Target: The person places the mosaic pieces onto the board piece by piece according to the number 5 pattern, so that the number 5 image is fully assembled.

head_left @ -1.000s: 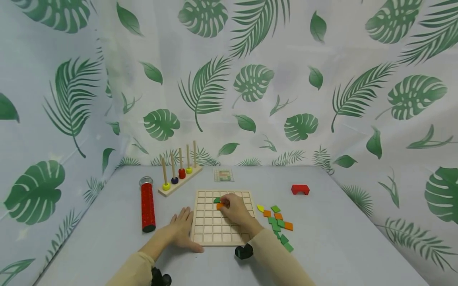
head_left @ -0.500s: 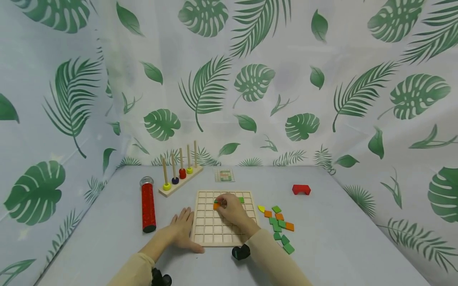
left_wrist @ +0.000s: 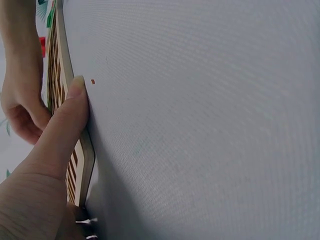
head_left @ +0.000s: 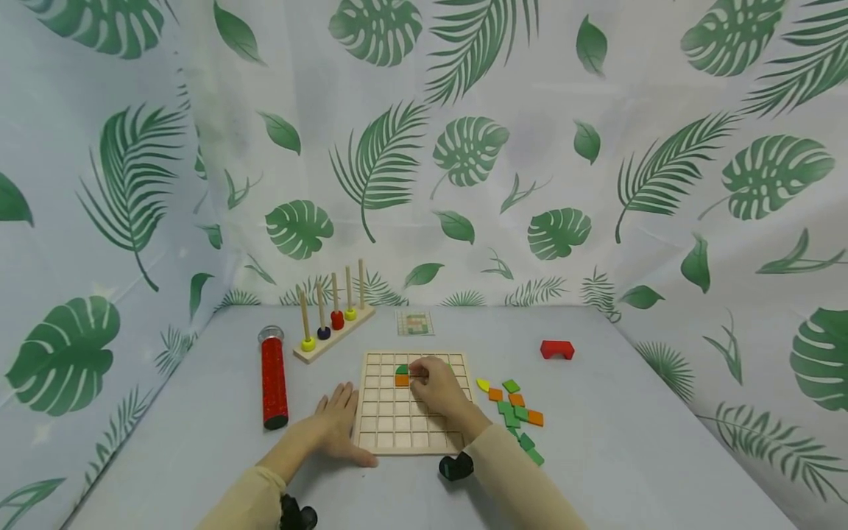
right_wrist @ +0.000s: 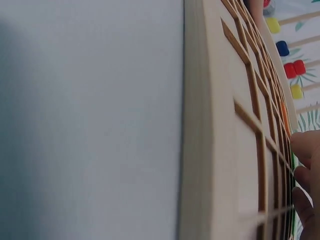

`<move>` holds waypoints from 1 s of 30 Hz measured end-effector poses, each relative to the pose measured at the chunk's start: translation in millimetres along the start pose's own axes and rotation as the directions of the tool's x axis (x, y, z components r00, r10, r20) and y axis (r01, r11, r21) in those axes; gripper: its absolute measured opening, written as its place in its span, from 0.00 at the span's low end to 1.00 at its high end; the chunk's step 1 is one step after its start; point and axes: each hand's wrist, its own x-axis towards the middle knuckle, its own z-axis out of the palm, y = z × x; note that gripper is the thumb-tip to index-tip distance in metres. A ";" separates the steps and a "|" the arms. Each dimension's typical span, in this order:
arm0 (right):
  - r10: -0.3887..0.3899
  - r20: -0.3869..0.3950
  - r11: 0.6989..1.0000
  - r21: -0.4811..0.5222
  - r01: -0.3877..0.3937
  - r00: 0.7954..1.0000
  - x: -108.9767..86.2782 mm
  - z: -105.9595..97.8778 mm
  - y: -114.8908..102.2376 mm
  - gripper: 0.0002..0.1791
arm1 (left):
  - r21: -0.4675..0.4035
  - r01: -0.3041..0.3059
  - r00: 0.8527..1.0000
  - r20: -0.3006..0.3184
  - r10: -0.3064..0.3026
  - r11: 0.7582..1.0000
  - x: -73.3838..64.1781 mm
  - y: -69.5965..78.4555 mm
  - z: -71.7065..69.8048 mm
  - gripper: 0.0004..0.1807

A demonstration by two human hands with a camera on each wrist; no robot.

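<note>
My left hand (head_left: 339,425) lies with spread fingers along the left edge of a wooden grid board (head_left: 384,442), its thumb (left_wrist: 72,102) at the board's near edge. Over the upper middle of the grid, my right hand (head_left: 437,386) has bent fingers (right_wrist: 303,145) low at the cells. Whether anything is between those fingertips is hidden. Just left of them, an orange square tile (head_left: 402,380) sits in a cell, with a green tile (head_left: 402,369) with a curved edge in the cell above. Another bit of green shows behind the right hand.
Loose green, orange and yellow tiles (head_left: 521,414) lie right of the board. A red arch block (head_left: 557,350) stands farther right. Behind the board are a pattern card (head_left: 415,324) and a peg stand with beads (head_left: 336,338). A red tube (head_left: 274,379) lies at left.
My right hand first shifts slightly left while touching the orange tile, then moves back right, off it. The orange tile now sits squarely beneath the green one. My left hand stays put.
</note>
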 end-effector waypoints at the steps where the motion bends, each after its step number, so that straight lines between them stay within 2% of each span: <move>1: 0.000 -0.005 1.000 -0.007 0.000 1.000 -1.3 -2.3 2.1 0.12 | 0.000 0.000 1.000 -0.002 0.000 1.000 -0.4 0.0 0.2 0.69; 8: -0.019 -0.069 0.999 -0.034 0.017 0.997 -15.8 -24.9 19.7 0.13 | 0.002 0.010 1.000 -0.001 -0.010 1.000 -1.4 1.0 -0.6 0.69; 12: -0.002 -0.095 0.999 -0.032 -0.001 0.995 -24.9 -38.0 29.6 0.13 | 0.003 0.011 1.000 -0.002 -0.011 1.000 -2.3 2.6 -1.4 0.69; 18: -0.038 -0.150 0.995 -0.094 0.024 0.988 -40.9 -59.1 41.2 0.13 | 0.007 0.019 1.000 -0.007 -0.019 1.000 -3.5 1.1 -0.9 0.69; 23: 0.070 -0.127 0.991 -0.105 -0.084 0.989 -54.8 -81.0 48.8 0.14 | 0.009 0.025 1.000 -0.012 -0.025 1.000 -2.8 -1.4 1.2 0.69; 30: 0.156 -0.117 0.974 -0.147 -0.172 0.981 -80.6 -112.7 66.1 0.16 | 0.004 0.014 1.000 -0.001 -0.014 1.000 1.0 -0.8 0.2 0.69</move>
